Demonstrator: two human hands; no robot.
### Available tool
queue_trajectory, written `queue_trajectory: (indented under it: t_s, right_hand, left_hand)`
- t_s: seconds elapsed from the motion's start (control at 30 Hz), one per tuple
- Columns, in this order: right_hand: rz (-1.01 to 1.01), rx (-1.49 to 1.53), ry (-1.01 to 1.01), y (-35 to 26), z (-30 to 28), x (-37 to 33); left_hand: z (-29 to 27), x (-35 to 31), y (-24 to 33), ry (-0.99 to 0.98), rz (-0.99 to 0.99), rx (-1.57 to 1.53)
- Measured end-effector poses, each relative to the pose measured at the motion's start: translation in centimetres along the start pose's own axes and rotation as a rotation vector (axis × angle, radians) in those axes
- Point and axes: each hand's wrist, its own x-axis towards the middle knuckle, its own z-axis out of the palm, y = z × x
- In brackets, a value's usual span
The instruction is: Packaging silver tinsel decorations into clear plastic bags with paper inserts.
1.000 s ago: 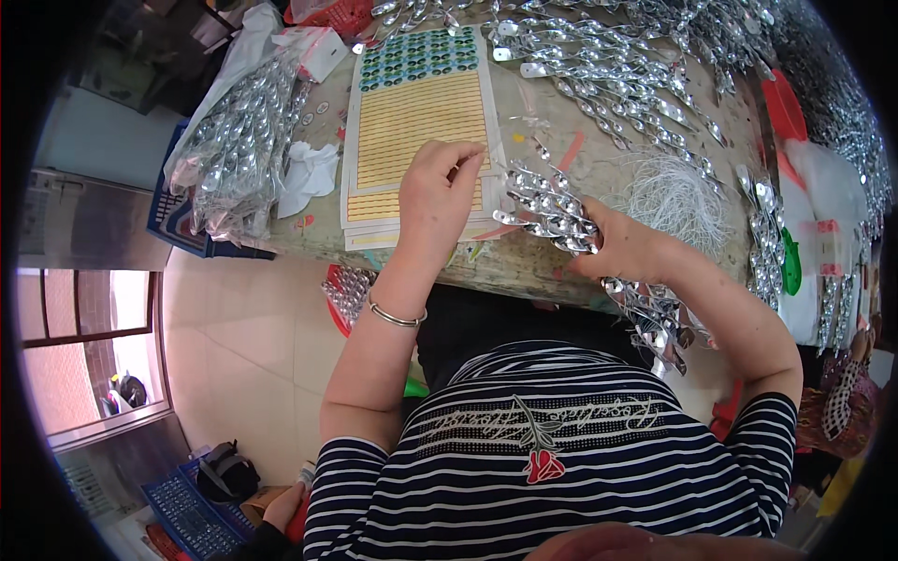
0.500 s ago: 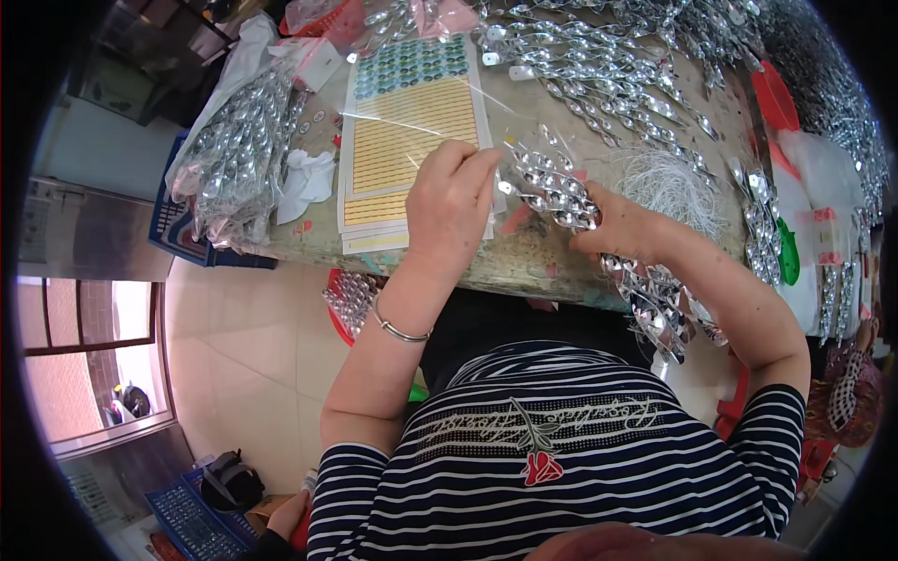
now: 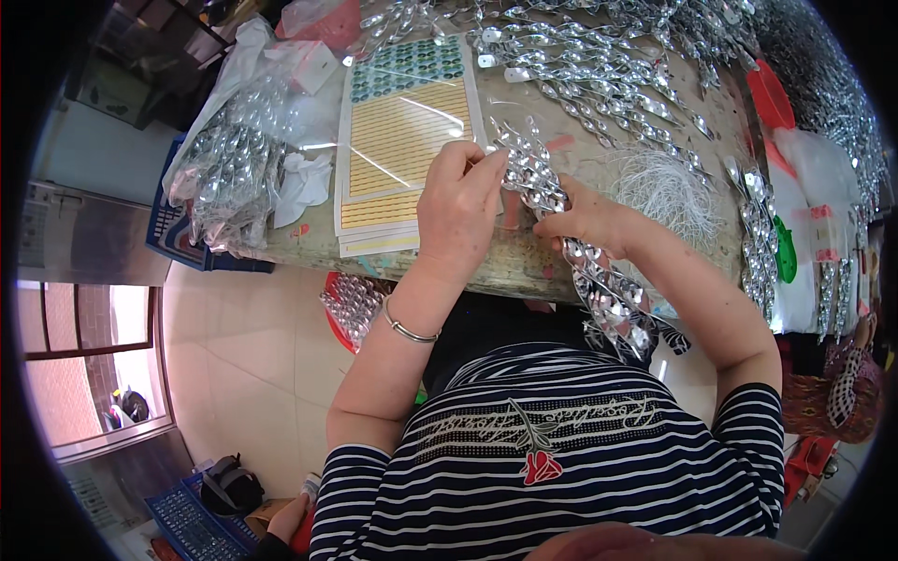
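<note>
A bundle of shiny silver twisted strips [image 3: 535,179] lies across the near edge of the worktable, its lower part hanging down in front of my shirt. Around its middle my right hand [image 3: 591,221] is wrapped. My left hand [image 3: 458,208] is pinched closed right beside the bundle's upper end; what its fingertips hold, if anything, is too small to make out. To the left of that hand lie sheets of stickers [image 3: 398,164], yellow with rows of lines and green-blue round ones at the top. A tangle of thin white strings [image 3: 666,192] lies past my right hand.
More silver twisted strips [image 3: 589,70] spread over the back of the table. A plastic bag of strips [image 3: 234,154] and crumpled white paper [image 3: 304,187] sit at the left, above a blue crate [image 3: 178,224]. Red [image 3: 773,93] and green [image 3: 786,251] plastic pieces are at the right.
My right hand has moved left with the bundle, bringing its upper end against my left fingers. My left hand has shifted slightly right and stays pinched.
</note>
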Motion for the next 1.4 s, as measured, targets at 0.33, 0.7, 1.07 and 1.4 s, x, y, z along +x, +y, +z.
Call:
queue_trajectory:
  t_s: [0.33, 0.7, 1.07, 1.4]
  right_hand:
    - [-0.096, -0.153, -0.015, -1.6, 1.4, 0.3]
    - [-0.220, 0.000, 0.070, -1.7, 1.0, 1.4]
    - [-0.128, 0.169, 0.096, -1.6, 2.5, 2.2]
    - [-0.087, -0.255, 0.173, -2.2, 3.8, 1.6]
  left_hand:
    - [0.3, 0.4, -2.1, -0.007, 0.108, 0.027]
    - [-0.6, 0.7, -0.7, 0.025, 0.165, -0.021]
    - [-0.3, 0.9, -1.2, 0.181, 0.125, 0.034]
    - [0.3, 0.4, -1.5, -0.023, 0.184, -0.080]
